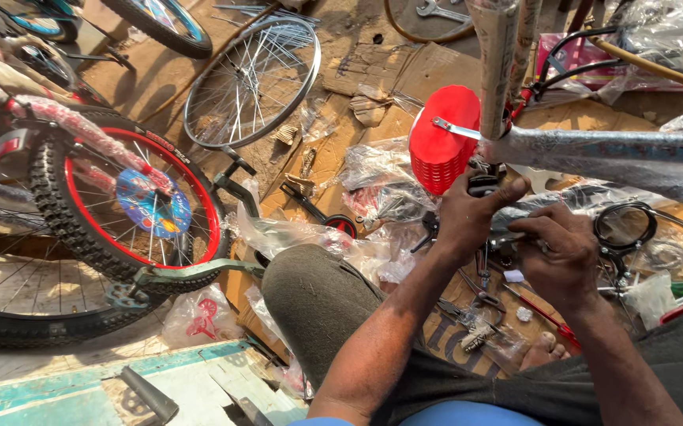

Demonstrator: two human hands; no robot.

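A small dark fitting under the wrapped bicycle frame, at 1 o'clock, is clenched by the left hand; a dark tool is grasped by the right hand. Ideally, the fitting is steadied while turned.

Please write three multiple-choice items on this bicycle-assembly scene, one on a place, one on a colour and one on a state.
1. Where is the red basket?
A. Right above the left hand
B. Inside the bare silver wheel
C. On the blue board

2. What colour is the rim of the knobbly-tyred wheel?
A. Green
B. Red
C. Yellow

3. How is the bicycle frame tube finished?
A. Bare and rusty
B. Wrapped in clear plastic
C. Covered in cloth

Answers:
1. A: the basket sits by the frame just over the left hand.
2. B: a red ring runs inside the black tyre.
3. B: shiny wrap covers the tube, above the right hand.
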